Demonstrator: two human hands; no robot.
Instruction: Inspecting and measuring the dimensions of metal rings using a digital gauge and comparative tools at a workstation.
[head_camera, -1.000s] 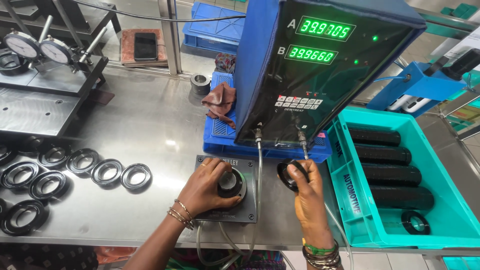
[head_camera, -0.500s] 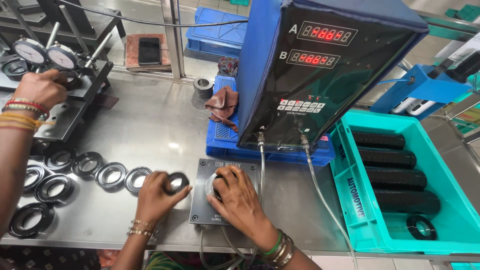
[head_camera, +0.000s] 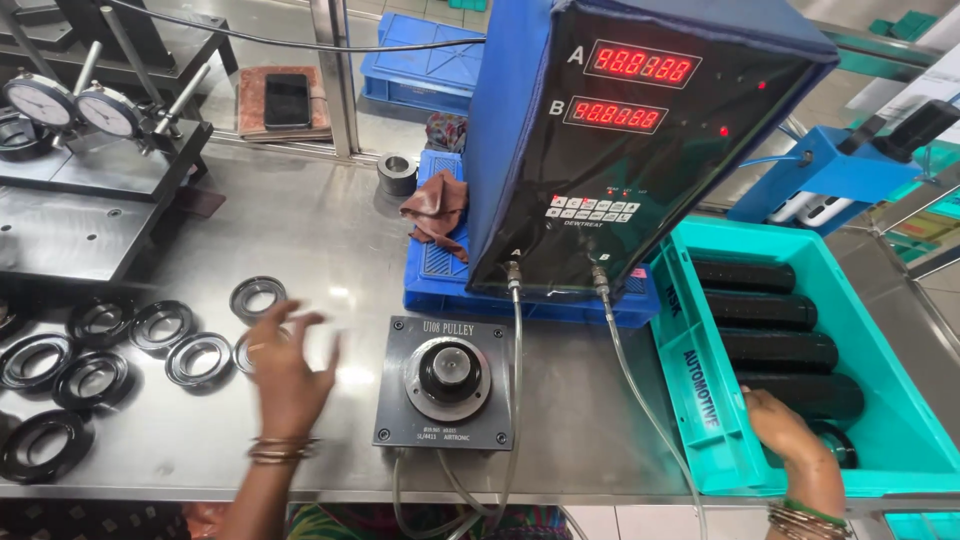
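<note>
Rings (head_camera: 198, 358) lie under the left hand (head_camera: 288, 372), fingers apart; right hand (head_camera: 790, 432) in teal bin (head_camera: 700, 400), fingers' state unclear.

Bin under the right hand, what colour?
Teal bin, seen in the head view; right hand reaches into it.

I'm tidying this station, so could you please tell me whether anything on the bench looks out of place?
One thing: a crumpled brown cloth lies half on the blue plastic tray under the blue display unit, beside precision gauging gear. The black ring-shaped parts lie loosely scattered, not stacked.
</note>
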